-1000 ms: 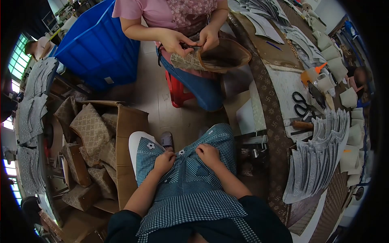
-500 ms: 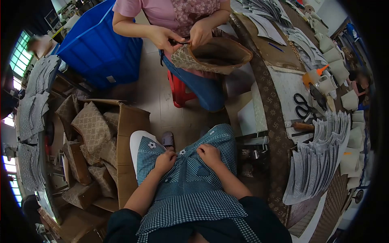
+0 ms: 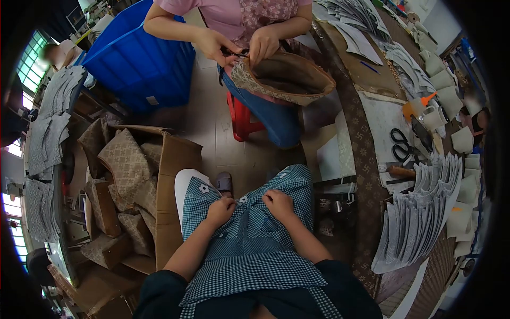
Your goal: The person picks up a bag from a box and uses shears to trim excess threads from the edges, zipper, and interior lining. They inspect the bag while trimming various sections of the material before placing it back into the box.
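My left hand (image 3: 221, 210) lies on the lap of a checked apron (image 3: 249, 260), over my thigh, with its fingers curled in. On the other thigh my right hand (image 3: 278, 204) rests in a loose fist, thumb side up. Neither hand shows anything held; the apron's cloth is under both. Across from me a person in a pink top holds a patterned bag-like piece (image 3: 287, 80) with a brown-edged open mouth. One of that person's hands (image 3: 215, 45) has a small dark tool at the rim, and the other hand (image 3: 264, 45) pinches the edge.
A cardboard box (image 3: 178, 186) of patterned brown pieces (image 3: 125, 165) stands at my left, before a blue bin (image 3: 143, 64). At right, a workbench (image 3: 364, 159) carries black scissors (image 3: 401, 144), an orange-tipped bottle (image 3: 417, 106) and stacked grey pieces (image 3: 414, 218). A red stool (image 3: 241, 119) supports the person.
The view has shifted slightly, so most things sit a little farther right. My hands stay on my lap. The other person's bag-like piece has tilted a little.
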`<control>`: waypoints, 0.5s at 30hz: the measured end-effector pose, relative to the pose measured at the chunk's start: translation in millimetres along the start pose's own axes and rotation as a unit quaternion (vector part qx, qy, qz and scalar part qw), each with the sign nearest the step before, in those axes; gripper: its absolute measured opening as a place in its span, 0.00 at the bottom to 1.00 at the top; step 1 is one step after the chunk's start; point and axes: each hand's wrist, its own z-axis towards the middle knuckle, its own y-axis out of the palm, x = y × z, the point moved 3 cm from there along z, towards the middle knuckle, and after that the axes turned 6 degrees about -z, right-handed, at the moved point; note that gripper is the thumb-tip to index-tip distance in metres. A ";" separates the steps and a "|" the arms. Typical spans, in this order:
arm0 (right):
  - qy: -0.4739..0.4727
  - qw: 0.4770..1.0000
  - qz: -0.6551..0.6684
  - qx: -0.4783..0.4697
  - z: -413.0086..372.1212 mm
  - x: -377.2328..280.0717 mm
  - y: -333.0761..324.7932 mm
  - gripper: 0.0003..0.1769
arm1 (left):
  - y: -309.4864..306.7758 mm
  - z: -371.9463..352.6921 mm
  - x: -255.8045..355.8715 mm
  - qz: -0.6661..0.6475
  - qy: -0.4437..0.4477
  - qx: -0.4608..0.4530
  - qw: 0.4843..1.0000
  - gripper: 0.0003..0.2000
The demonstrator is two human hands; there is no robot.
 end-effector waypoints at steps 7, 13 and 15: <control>0.000 1.000 0.006 -0.006 0.2 0.3 -0.5 0.09 | -3.7 0.8 7.3 0.003 -0.032 -0.022 0.999 0.10; -0.003 1.000 0.007 -0.002 0.1 0.2 -0.7 0.09 | -2.7 0.0 5.1 -0.004 -0.021 -0.013 1.000 0.10; -0.004 1.000 0.009 0.000 0.1 0.1 -0.9 0.09 | -2.2 -0.1 4.5 -0.007 -0.020 -0.012 1.000 0.10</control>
